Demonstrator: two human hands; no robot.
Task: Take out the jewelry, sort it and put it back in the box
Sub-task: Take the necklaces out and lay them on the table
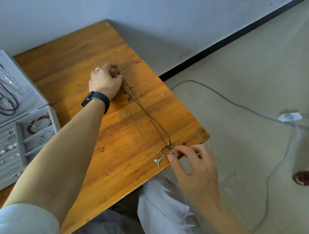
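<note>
Cord necklace (148, 115) drawn out straight
Left hand (106, 82) pinches its loop end, right hand (195, 166) its pendant (173, 153), seemingly to lay it untangled; silver necklace (159, 160) lies just beside the right fingertips.

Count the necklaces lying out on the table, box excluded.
2. A brown cord necklace, stretched between the left hand and right hand near the table's right edge; a silver chain necklace lying free just left of it. None look hidden.
</note>
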